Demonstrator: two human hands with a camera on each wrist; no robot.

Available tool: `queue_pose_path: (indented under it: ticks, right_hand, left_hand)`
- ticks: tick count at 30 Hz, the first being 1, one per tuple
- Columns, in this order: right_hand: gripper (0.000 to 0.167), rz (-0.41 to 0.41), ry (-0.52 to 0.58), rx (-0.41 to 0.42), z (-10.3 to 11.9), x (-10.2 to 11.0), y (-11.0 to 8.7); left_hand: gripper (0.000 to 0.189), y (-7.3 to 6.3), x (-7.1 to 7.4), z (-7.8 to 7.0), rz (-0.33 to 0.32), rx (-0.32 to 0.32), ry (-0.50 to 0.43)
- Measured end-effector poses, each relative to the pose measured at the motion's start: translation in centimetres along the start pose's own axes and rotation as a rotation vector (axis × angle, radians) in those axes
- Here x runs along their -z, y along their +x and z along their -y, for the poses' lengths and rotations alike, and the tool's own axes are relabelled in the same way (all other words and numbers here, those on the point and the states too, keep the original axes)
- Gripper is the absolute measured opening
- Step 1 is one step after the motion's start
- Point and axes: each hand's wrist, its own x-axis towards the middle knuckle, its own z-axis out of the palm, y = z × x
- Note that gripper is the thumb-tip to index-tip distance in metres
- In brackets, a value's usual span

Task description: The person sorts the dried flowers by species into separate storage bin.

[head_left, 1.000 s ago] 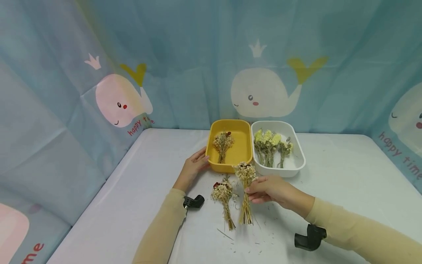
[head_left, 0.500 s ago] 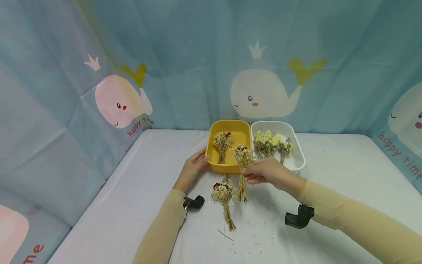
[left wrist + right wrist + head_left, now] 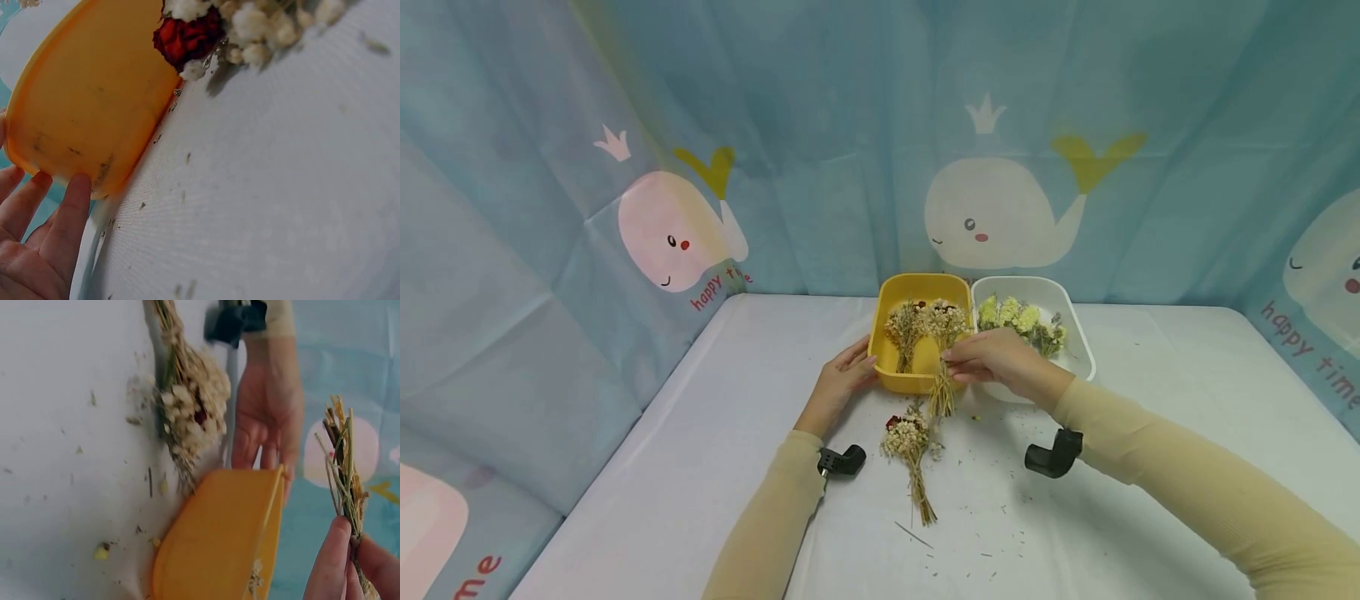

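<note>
My right hand (image 3: 1003, 360) pinches the stems of a dried flower bouquet (image 3: 944, 320) with cream blossoms. Its head hangs over the right part of the yellow tray (image 3: 917, 383), while the stem ends reach past the front rim. In the right wrist view, thumb and fingers press the tied stems (image 3: 347, 469). My left hand (image 3: 841, 382) rests against the tray's left front corner; its fingers (image 3: 72, 212) lie fairly straight on the wall. Another dried bouquet (image 3: 905, 329) lies inside the tray. A third bouquet (image 3: 908, 442), with a dark red bloom, lies on the table before it.
To the right of the yellow tray stands a white tray (image 3: 1081, 354) with yellow dried flowers (image 3: 1011, 315), partly hidden by my right hand. Bits of stem and petal litter the white table (image 3: 985, 533). A blue whale-print curtain (image 3: 850, 183) rises behind.
My right hand has carried its bouquet forward and slightly left, from the table in front to over the yellow tray. The left hand has stayed at the tray's corner.
</note>
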Motion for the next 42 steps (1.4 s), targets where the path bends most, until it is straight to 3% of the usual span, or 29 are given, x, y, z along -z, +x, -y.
queue_pose_path:
  ticks: [12,23,42]
  right_hand:
    - [0.028,-0.030,0.029,-0.013,1.0,0.2,3.0]
    - [0.036,-0.081,0.050,-0.017,2.0,-0.4,6.1]
    - [0.029,-0.219,-0.006,-0.025,0.5,-2.0,8.8]
  left_hand:
    - [0.055,0.3,0.4,0.1,0.008,0.006,0.009]
    - [0.057,-0.4,0.8,-0.2,0.005,0.007,0.003]
    - [0.057,0.1,0.2,-0.2,0.030,-0.004,0.000]
